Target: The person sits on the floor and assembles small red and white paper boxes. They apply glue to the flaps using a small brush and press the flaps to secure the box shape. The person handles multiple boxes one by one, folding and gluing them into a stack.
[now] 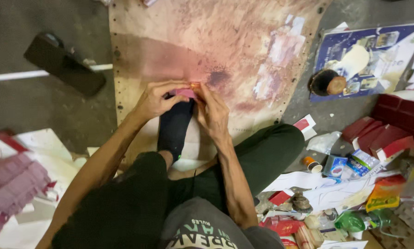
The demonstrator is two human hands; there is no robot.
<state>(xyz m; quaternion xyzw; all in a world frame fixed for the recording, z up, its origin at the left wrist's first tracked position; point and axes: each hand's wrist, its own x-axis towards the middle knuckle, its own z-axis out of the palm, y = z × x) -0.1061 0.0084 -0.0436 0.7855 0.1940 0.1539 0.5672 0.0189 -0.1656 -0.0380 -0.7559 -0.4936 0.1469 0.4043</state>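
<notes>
Just above the middle of the frame, a small pink piece (184,92), a folded bit of card or paper by the look of it, sits pinched between both hands. The left hand (157,99) closes its fingertips narrowly on the piece's left end; the right hand (212,109) presses in from the other side, thumb and forefinger tight at its upper right corner, where something small and orange-brown shows that I cannot make out. The piece rests right on the toe of a dark sock (173,129), the foot stretched out over a stained plywood board (243,46) that fills the upper middle of the frame.

Lower right, the floor is thick with red cartons (384,136), loose white sheets, a green bottle (352,222) and small packets. A blue printed booklet (377,50) lies upper right with a round dark pot (325,82) on its corner. A black flat object (64,64) lies upper left; a pink stack (11,189) fills the lower left.

As I see it, the risk is the small size of the piece: both grips hold only its edges, so uneven pressure could crease or tear it, or let it slip off the rounded toe onto the mottled board, where its colour would hide it.
</notes>
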